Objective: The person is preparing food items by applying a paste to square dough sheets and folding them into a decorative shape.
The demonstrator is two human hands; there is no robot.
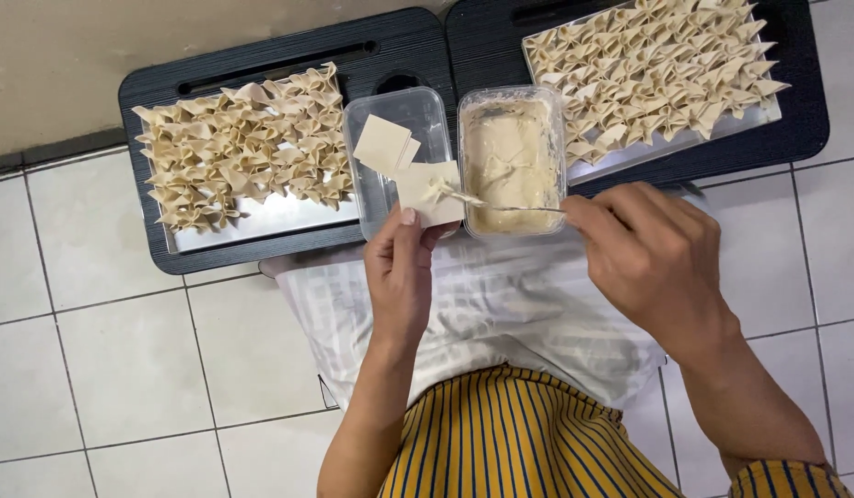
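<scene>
Tiled floor point(123, 360) | left hand point(401, 267) pinches square wrapper point(427, 189) | right hand point(653, 254) grips spoon point(500, 207), dabbing filling onto wrapper

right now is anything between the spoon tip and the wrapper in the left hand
Nothing visible. The spoon, held by the right hand, already has its tip with filling on the wrapper, which the left hand holds up in front of the two tubs.
</scene>
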